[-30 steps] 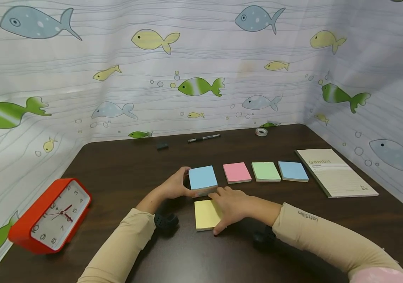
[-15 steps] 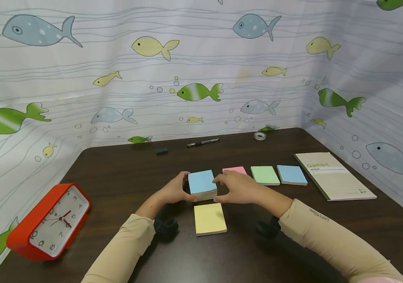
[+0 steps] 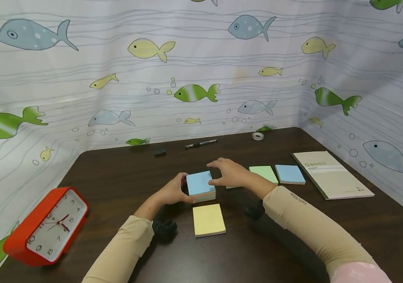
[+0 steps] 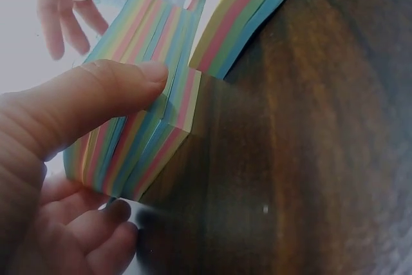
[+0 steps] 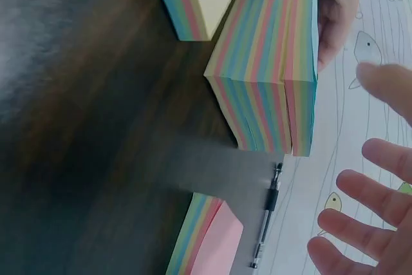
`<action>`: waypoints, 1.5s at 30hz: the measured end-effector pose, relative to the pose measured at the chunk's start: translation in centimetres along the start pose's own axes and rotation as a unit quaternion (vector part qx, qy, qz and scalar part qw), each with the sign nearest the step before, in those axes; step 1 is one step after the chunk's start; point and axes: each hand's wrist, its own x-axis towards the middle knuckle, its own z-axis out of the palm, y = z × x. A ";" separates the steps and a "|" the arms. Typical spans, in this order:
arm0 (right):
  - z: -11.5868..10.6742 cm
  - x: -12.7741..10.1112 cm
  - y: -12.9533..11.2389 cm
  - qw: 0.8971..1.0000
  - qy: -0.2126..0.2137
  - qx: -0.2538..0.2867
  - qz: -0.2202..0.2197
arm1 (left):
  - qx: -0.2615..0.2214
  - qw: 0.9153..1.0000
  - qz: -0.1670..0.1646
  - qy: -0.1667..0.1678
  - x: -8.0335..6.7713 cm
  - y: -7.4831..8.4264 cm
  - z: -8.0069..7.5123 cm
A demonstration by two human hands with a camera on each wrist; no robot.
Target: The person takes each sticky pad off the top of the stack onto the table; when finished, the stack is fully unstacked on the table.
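Observation:
My left hand [image 3: 171, 190] grips the left side of a stack of sticky note pads [image 3: 200, 182] with a blue top. In the left wrist view its thumb lies along the striped sides, and the stack's layers sit slightly uneven. Fingers spread, my right hand [image 3: 231, 173] hovers at the stack's right, holding nothing; its thumb overlaps the blue top in the head view. Just in front of the stack lies a yellow sticky note pad [image 3: 209, 220]. A pink pad [image 5: 217, 243] shows in the right wrist view but is mostly hidden behind the right hand in the head view.
To the right lie a green pad [image 3: 265, 174], a blue pad [image 3: 289, 173] and a notebook [image 3: 333, 175]. A red clock [image 3: 47, 227] stands at left. Along the back are a small black object [image 3: 160, 153], a pen [image 3: 201, 144] and a tape roll [image 3: 257, 136].
My right hand has left the yellow pad, come to the stack's right side, then lifted away with its fingers spreading over the pink pad. The left hand stays on the stack.

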 end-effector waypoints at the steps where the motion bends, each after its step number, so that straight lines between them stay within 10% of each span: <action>1: 0.1 0.1 0.0 1.000 -0.007 0.007 0.002 | 0.001 1.000 -0.001 -0.002 0.0 0.0 0.1; 16: 2.3 2.7 -1.8 0.992 -0.113 -0.047 -0.007 | -0.027 0.999 0.022 -0.004 -0.2 -0.2 0.2; 45: 1.2 0.7 0.3 0.998 -0.054 -0.040 -0.001 | 0.000 1.000 0.001 0.002 0.4 0.0 0.1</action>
